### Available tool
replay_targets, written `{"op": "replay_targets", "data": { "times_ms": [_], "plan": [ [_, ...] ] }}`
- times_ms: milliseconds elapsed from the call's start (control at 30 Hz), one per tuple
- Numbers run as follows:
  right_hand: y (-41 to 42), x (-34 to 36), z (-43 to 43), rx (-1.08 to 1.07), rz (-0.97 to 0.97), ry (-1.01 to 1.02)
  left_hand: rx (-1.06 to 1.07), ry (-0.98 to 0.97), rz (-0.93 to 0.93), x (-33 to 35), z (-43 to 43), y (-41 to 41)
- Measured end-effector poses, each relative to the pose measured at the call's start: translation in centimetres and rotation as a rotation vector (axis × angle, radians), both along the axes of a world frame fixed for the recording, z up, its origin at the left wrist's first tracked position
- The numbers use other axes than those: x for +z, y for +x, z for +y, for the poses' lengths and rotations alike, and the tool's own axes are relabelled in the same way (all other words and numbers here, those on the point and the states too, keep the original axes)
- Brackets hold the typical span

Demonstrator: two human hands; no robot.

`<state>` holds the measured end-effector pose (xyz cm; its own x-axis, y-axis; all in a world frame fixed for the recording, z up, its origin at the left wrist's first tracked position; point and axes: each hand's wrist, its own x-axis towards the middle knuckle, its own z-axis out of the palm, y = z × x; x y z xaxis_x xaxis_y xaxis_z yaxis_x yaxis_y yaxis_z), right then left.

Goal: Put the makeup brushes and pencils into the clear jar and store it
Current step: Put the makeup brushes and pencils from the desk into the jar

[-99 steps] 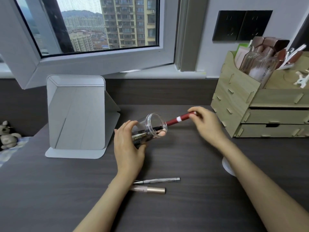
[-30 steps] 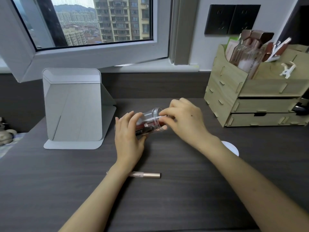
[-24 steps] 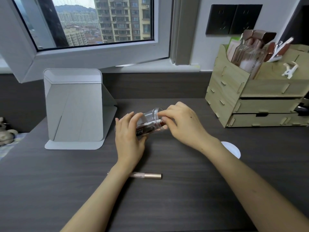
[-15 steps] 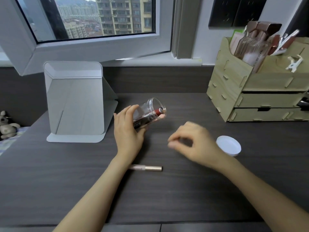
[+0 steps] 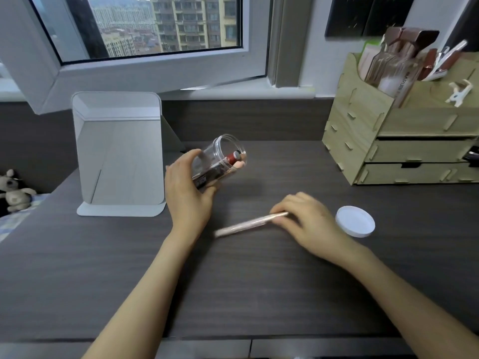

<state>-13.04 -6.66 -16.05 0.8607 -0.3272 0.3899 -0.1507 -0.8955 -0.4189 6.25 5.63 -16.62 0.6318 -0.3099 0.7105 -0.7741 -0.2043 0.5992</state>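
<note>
Both forearms enter over the near edge of the dark wood-grain table (image 5: 259, 294) and reach toward its middle.

Right hand (image 5: 308, 218): lies palm down near the table's centre, fingers pinched on one end of a slim rose-gold pencil (image 5: 248, 225). The pencil slants, its free end pointing left and toward the near edge. It is motion-blurred; whether that end touches the table cannot be told.

Lid (image 5: 355, 221): white, round, flat on the table just right of the right hand, apart from it.

Left hand (image 5: 188, 193): wrapped round the base of the jar (image 5: 220, 159), left of centre and farther back than the right hand. The jar is clear, tilted, with its open mouth up and to the right. Inside it lie a red-capped item (image 5: 233, 158) and a dark tube with lettering; other contents cannot be made out.

Mirror (image 5: 119, 154): grey, on a folding stand, toward the far left corner, just left of the left hand.

Organizer (image 5: 363, 136): light wood, with drawers, at the far right corner; bottles (image 5: 391, 71) and clips stand in its top compartments.

A small plush toy (image 5: 14, 190) sits beyond the table's left edge. A window (image 5: 155, 24) stands behind the far edge.
</note>
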Motion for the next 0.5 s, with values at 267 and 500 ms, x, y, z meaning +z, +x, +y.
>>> {"op": "replay_targets", "data": {
  "times_ms": [267,500],
  "plan": [
    [-4.0,5.2,-3.8,-0.295,-0.435,0.169,-0.015,0.024,-0.013,-0.3,-0.1,0.3],
    [1.1,6.7,-1.4,-0.239,-0.367,-0.269,-0.109,0.138,-0.183,-0.8,-0.4,-0.3]
  ]
}}
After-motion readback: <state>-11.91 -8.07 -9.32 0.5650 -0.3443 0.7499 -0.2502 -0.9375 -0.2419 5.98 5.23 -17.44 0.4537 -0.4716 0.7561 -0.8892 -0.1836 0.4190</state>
